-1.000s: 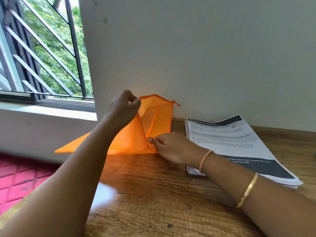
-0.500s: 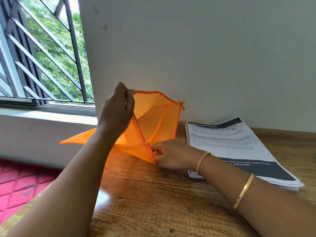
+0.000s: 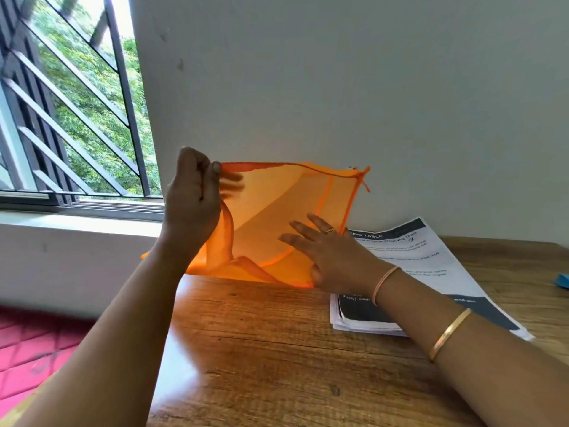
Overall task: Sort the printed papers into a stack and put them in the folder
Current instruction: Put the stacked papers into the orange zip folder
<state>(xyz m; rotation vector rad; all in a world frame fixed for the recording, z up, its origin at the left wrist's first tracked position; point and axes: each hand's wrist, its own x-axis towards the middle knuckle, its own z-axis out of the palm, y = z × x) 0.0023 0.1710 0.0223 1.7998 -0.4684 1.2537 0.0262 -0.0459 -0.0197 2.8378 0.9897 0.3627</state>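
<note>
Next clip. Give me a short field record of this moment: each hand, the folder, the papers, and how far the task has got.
left hand: pinches the folder at its top left corner and holds it up
right hand: open, fingers spread against the folder's lower right part
folder: orange, translucent, upright, lower edge on or near the table
papers: stacked on the table right of the folder, partly under the right forearm
progress: papers stacked, not yet in the folder
other: blue thing at the right edge, mostly out of view
</note>
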